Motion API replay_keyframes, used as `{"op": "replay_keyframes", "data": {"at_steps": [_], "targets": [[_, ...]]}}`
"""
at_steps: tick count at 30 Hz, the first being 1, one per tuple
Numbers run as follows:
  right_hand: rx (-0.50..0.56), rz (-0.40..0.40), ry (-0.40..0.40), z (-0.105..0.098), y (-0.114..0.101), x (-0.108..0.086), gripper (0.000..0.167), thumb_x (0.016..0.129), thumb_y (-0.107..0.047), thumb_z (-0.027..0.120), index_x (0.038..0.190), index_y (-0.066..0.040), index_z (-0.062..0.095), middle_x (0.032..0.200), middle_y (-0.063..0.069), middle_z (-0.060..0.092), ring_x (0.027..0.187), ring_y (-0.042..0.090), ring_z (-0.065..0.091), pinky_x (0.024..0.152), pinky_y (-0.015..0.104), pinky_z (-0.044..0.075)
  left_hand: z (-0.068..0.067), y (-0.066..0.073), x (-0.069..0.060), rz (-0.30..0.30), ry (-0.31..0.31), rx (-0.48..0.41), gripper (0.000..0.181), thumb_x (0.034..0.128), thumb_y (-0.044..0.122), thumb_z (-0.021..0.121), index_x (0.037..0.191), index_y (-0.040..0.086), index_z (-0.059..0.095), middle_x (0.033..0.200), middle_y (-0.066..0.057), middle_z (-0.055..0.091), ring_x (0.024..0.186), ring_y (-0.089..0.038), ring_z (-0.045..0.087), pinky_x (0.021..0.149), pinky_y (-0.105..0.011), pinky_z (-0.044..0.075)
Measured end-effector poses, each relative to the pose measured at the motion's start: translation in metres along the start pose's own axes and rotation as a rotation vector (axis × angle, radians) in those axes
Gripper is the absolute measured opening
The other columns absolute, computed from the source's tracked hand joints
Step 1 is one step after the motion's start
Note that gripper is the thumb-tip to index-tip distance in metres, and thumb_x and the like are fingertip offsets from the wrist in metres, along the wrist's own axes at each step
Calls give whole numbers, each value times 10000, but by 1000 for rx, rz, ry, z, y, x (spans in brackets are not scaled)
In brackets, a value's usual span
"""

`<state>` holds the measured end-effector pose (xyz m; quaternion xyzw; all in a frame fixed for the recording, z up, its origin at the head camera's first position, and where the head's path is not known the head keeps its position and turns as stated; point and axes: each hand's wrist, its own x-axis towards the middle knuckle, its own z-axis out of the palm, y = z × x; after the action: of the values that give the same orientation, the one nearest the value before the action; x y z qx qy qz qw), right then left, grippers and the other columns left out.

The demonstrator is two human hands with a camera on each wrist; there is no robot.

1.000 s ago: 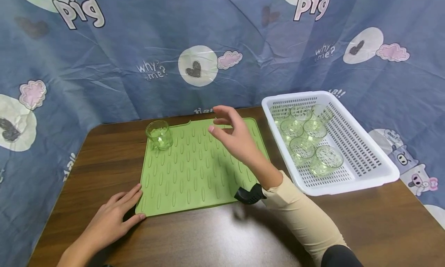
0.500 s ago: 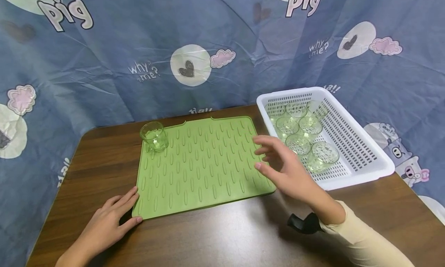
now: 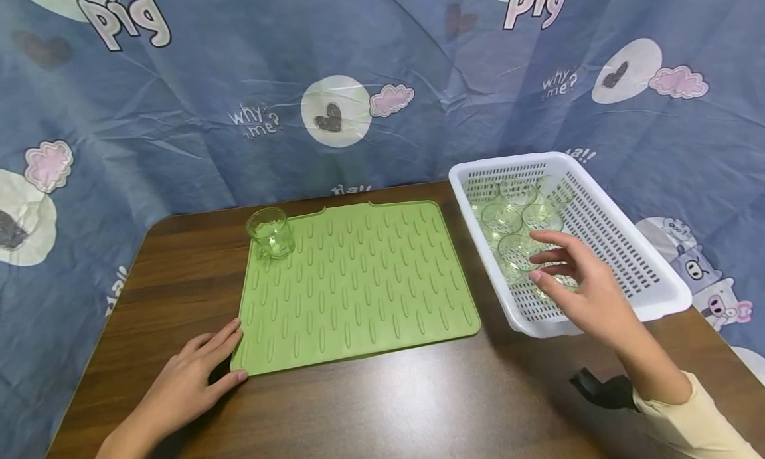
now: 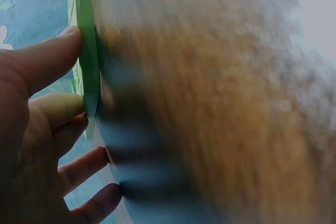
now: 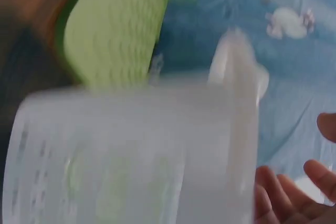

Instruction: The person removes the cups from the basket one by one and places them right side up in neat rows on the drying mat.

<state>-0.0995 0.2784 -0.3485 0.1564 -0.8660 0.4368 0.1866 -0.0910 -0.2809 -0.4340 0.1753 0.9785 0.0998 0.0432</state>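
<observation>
In the head view my left hand (image 3: 190, 386) rests at the near left corner of the green mat (image 3: 358, 286), thumb and fingertips touching its edge. The left wrist view shows the same fingers against the mat's rim (image 4: 88, 51). My right hand (image 3: 588, 293) hovers over the near end of the white basket (image 3: 660, 303), fingers loosely bent and apart, holding nothing. Below it are several clear green-tinted glasses (image 3: 518, 252); one is partly hidden by the hand. Another, a glass mug (image 3: 271, 234), stands on the mat's far left corner.
The wooden table (image 3: 406, 406) runs in front of the mat and around it. A blue printed cloth (image 3: 382, 47) hangs right behind the table. The raised basket wall (image 5: 131, 114) is close and blurred in the right wrist view.
My right hand has moved right, from above the mat to above the basket. My left hand stays at the mat's corner, and the mug on the mat stays put.
</observation>
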Motion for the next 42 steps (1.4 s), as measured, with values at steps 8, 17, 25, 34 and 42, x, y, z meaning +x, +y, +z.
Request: {"op": "replay_keyframes", "data": {"at_steps": [8,17,25,34,42], "targets": [[40,14,-26,-33,43,-2,640,781,220,667,1377,95,466,1338,-241,525,1138,-99,567,912,46,462,-3,0,1,6,11,3,740,910,517,658,1485,91,473,1615,-55,364,1284,-433,471,858,-683,430],[-109,84,-129,-45,79,-2,834,753,38,808,1477,18,395,1453,204,485,1205,-206,370,937,-40,318,-3,-1,2,15,20,11,745,914,522,652,1491,89,464,1616,-52,363,1291,-423,465,871,-687,422],[-161,157,-289,-52,89,5,880,783,-70,820,1507,31,330,1487,336,394,1302,358,457,899,-45,284,-1,-3,1,2,2,-4,739,912,521,653,1491,100,468,1622,-48,351,1290,-432,464,862,-693,421],[-93,281,-476,-56,95,10,855,838,-104,780,1514,59,283,1485,349,386,1258,512,477,884,59,440,1,-1,0,13,14,-6,731,910,510,662,1483,93,479,1618,-47,359,1280,-422,473,854,-673,434],[-43,318,-592,-56,103,15,865,834,-98,771,1514,28,251,1463,392,378,1219,578,520,850,235,548,2,-1,0,12,22,-9,734,905,506,671,1485,100,477,1619,-34,360,1281,-406,471,853,-685,425]]}}
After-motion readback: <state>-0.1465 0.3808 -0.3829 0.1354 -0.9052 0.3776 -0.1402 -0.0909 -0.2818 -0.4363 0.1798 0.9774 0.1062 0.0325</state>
